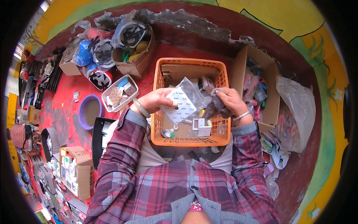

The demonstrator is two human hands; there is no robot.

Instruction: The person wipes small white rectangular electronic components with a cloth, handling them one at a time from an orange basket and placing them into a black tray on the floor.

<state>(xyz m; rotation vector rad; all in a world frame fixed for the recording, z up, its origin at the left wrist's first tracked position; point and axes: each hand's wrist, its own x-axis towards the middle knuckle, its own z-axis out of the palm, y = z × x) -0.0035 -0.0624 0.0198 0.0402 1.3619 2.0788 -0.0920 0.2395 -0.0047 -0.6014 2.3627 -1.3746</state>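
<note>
Above an orange plastic basket, my left hand pinches a clear plastic packet with a white printed square inside, a small dark round spot near my thumb. My right hand is closed on a dark grey cloth, which hangs down over the basket's right side. Cloth and packet are close together, and I cannot tell if they touch. In the basket lie a white plastic piece with a square frame, a small clear bag with green and blue bits and some cardboard. The packet hides part of the contents.
On the right stands an open cardboard box of bagged goods, beside a large clear plastic bag. To the left are a white basket, a purple-rimmed tub and a cardboard box. Another filled carton stands at the back.
</note>
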